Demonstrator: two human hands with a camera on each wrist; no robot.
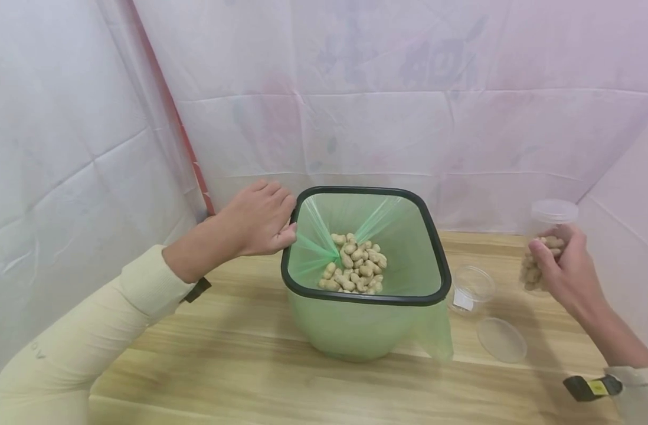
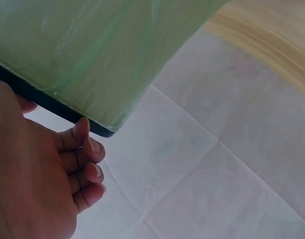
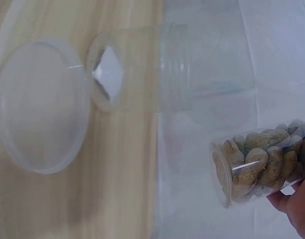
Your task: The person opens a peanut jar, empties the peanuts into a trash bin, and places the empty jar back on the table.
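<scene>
Worktop (image 1: 239, 366): pale wood planks, backed on three sides by white sheeting (image 1: 409, 118).

Bin (image 1: 363, 295): green, square-mouthed, black-rimmed, lined with a green bag; it stands mid-worktop with a heap of peanuts in the shell (image 1: 356, 265) on its floor.

Left hand (image 1: 257, 219): rests against the bin's left rim. Its grip is loosely curled, fingertips (image 2: 85, 144) touching the black edge without closing round it.

Right hand (image 1: 568, 274): raised to the right of the bin, well apart from it, its grip wrapped round a lidded clear jar of peanuts (image 1: 547, 248).

Empty jar (image 1: 471, 288) and loose lid (image 1: 501, 339): on the worktop just right of the bin, the lid nearer the viewer.

Technique, as a judgement: if the held jar is to be emptied, uncap it first, bring its mouth over the bin's centre, tilt gradually, and keep the left hand bracing the rim so the light bin does not slide.
</scene>
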